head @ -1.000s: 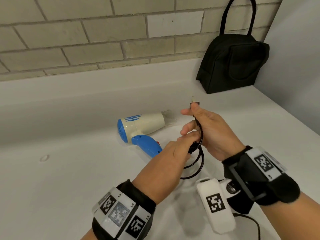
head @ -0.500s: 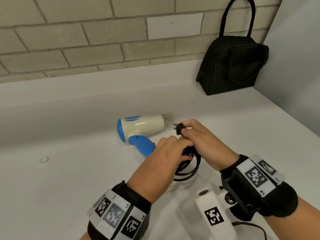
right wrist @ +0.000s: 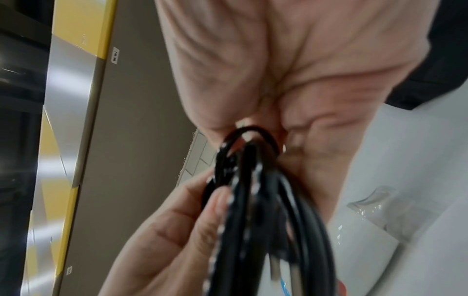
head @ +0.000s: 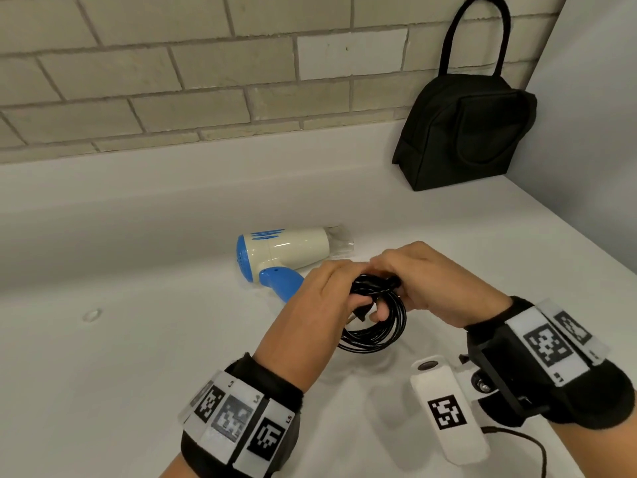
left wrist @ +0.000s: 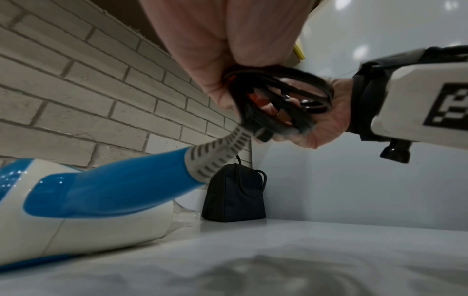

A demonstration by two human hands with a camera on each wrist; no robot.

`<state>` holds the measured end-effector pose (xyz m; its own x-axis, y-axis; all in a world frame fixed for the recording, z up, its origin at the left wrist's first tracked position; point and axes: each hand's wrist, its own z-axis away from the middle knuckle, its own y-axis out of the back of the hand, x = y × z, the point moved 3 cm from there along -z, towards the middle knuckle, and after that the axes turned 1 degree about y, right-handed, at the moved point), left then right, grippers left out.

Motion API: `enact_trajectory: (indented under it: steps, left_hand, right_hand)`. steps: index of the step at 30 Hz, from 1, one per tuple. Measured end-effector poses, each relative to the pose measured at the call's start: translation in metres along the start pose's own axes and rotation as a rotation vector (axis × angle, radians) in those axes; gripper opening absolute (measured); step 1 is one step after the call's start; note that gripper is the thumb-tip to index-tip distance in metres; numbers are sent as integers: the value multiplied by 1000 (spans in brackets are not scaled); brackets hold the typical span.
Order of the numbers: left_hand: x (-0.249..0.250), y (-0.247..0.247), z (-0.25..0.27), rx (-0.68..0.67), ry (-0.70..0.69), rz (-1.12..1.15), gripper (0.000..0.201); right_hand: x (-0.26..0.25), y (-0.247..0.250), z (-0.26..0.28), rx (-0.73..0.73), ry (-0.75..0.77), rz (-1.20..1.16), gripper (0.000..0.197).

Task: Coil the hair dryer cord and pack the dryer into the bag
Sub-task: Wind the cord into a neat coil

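Observation:
A cream and blue hair dryer point(head: 286, 251) lies on its side on the white counter point(head: 138, 357), its blue handle point(left wrist: 113, 186) pointing toward me. Its black cord point(head: 375, 326) is gathered into several loops just in front of it. My left hand point(head: 320, 298) grips the top of the coil point(left wrist: 273, 104), and the plug point(head: 463, 313) pokes out below its fingers. My right hand point(head: 427, 281) pinches the same bundle point(right wrist: 255, 190) from the right. The black bag point(head: 465, 132) stands upright in the back right corner, also seen small behind the dryer point(left wrist: 234, 194).
A brick wall point(head: 172, 81) runs along the back of the counter and a grey panel point(head: 593, 132) closes the right side. A small ring-shaped mark point(head: 92, 314) sits on the counter at left. The bag's handle point(head: 475, 32) rises against the wall.
My right hand has come down from holding the plug end raised and has brought it onto the coil. Both hands now close together on the bundled loops, lower over the counter.

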<state>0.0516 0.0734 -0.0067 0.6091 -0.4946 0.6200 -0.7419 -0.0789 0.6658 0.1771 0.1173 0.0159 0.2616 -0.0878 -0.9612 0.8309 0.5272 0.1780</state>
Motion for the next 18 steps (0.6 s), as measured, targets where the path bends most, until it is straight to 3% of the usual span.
enact_trajectory:
  steps: [3, 5, 7, 10, 15, 18]
  left_hand:
    - [0, 0, 0, 2, 4, -37, 41]
    - [0, 0, -1, 7, 16, -51, 47]
    - [2, 2, -3, 28, 49, 6, 38]
    - [1, 8, -5, 43, 148, 141, 26]
    - [-9, 9, 1, 3, 164, 262, 46]
    - [-10, 7, 3, -91, 114, 259, 62]
  right_hand:
    - [-5, 2, 6, -187, 13, 41, 21]
    - [-5, 3, 8, -191, 60, 151, 17]
    - [-2, 1, 6, -137, 109, 128, 19]
    - [6, -5, 0, -49, 144, -62, 18]
    - [26, -15, -2, 3, 60, -452, 25]
    - [32, -18, -2, -22, 11, -527, 38]
